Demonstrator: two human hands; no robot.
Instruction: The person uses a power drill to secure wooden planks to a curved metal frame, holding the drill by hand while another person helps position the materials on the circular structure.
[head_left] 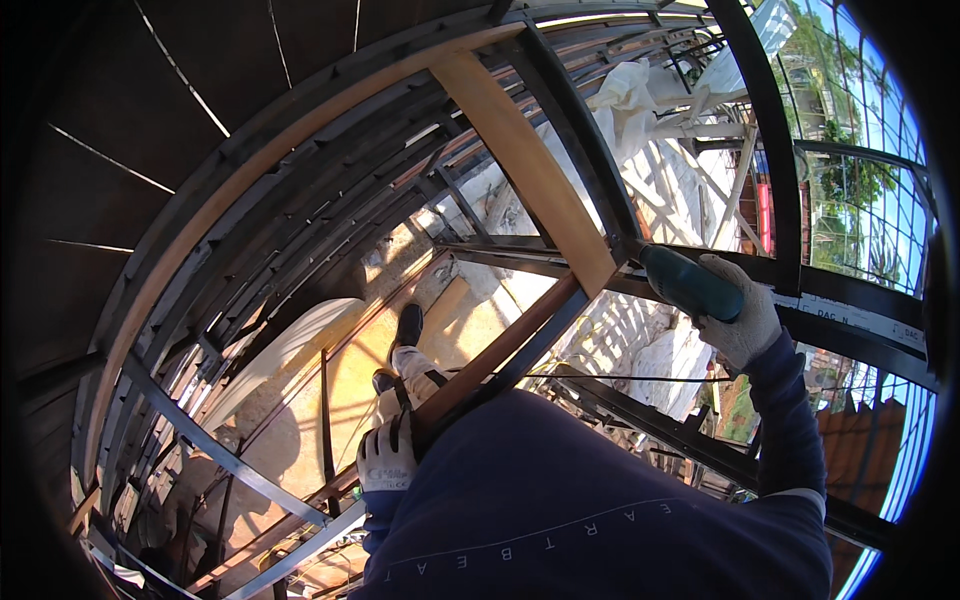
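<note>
My right hand [745, 315], in a pale work glove, is closed round the rear of a teal power tool [690, 280] with a rounded, barrel-like body. The tool's front end lies at a joint of dark steel beams, where a tan flat beam [520, 160] also meets; its tip is too small to make out. Lower left, my left hand [388, 455], in a white glove with dark stripes, wraps round the near end of a brown metal beam [500, 345] close to my body. A blue-black beam runs along that one.
Curved rows of dark steel framing [250, 190] fill the left side. Far below are a sunlit floor [300, 410] and a boot [409, 330]. White sheeting [628, 105] hangs at the back. A thin dark rod or cable [640, 378] crosses below the tool; wire mesh [850, 200] stands at right.
</note>
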